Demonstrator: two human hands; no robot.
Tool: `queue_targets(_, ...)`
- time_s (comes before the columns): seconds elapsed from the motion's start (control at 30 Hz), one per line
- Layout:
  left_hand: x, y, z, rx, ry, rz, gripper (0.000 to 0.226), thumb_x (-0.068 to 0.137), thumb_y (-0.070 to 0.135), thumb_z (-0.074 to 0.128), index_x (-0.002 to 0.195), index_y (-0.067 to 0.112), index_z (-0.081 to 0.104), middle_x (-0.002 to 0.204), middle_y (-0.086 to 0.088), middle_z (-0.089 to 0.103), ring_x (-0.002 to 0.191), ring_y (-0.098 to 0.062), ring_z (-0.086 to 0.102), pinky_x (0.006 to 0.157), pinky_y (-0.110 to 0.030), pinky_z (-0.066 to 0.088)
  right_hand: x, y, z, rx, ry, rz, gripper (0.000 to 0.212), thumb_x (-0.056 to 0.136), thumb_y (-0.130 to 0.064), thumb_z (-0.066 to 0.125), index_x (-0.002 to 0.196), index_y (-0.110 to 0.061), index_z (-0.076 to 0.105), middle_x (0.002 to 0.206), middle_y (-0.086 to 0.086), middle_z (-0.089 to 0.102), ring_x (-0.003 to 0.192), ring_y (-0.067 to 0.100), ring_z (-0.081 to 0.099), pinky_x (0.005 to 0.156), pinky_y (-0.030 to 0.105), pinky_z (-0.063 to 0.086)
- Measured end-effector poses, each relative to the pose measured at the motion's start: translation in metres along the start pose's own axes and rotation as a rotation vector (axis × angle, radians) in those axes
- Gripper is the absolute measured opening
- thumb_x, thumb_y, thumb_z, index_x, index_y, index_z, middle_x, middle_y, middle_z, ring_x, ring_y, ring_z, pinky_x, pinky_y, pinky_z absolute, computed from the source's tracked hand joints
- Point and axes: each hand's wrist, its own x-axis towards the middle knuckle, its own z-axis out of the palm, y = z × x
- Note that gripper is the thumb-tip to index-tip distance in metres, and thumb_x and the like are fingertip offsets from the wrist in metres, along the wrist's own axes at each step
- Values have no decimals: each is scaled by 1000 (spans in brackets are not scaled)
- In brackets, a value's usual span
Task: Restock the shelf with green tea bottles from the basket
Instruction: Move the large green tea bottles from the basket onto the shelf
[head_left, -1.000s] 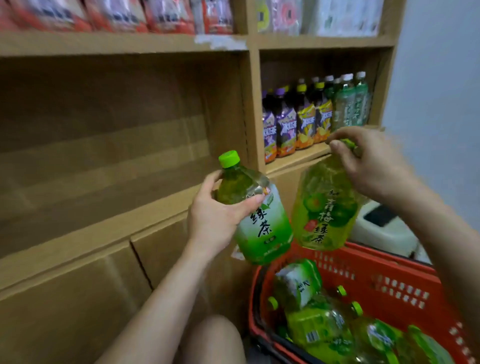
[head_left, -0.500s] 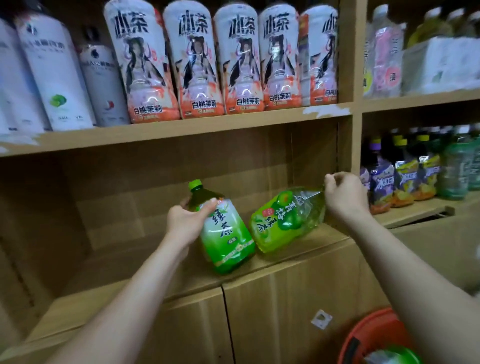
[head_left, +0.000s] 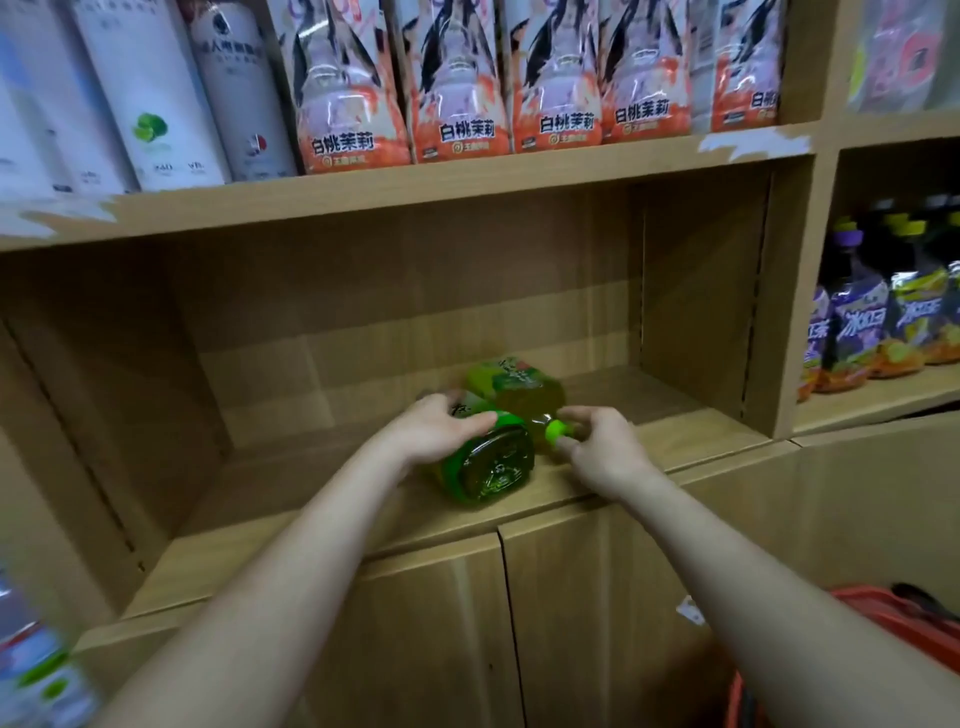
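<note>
Green plastic tea bottle (head_left: 488, 460) gripped under left hand (head_left: 441, 431), base toward wrist; second green-capped tea bottle (head_left: 519, 395) pinched at cap by right hand (head_left: 605, 449), both axes pointing into wooden shelf (head_left: 696, 439).

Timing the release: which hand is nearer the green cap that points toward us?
Right. The right hand pinches the green cap itself. The left hand sits to the cap's left, gripping the other bottle, whose base faces the camera.
</note>
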Motion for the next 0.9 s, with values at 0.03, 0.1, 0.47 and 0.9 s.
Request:
queue_targets(0.03,-7,-3,4,94,-28,30,86,75,69,57,143,20,38,144,-6,46,128,-24,46,107,-34,37,-3,-2,0,-18,-31,-28,42,86,-18,65,128,-14,58,127,7,63,120,25,56,105,34,41)
queue_targets(0.1,-17,-7,15,308,13,60,94,70,77,52,146,26,31,146,-7,42,133,-30,38,109,-42,34,-15,-1,-9,-54,-60,-66,44,87,-20,63,131,-16,55,128,6,62,119,24,56,104,35,42)
queue_targets(0.47,-90,85,193,31,193,757,26,81,16,60,106,22,66,127,-5,55,117,-24,50,100,-30,35,-167,111,-153,-154,196,24,31,89,-15,60,119,-24,60,93,2,71,87,19,67,88,38,51)
queue_targets(0.9,-67,118,428,558,-512,538,65,84,32,62,135,3,35,134,-17,48,123,-36,47,96,-40,41,-266,295,-168,-201,117,633,52,88,-23,63,136,-19,45,125,12,59,111,26,58,98,35,45)
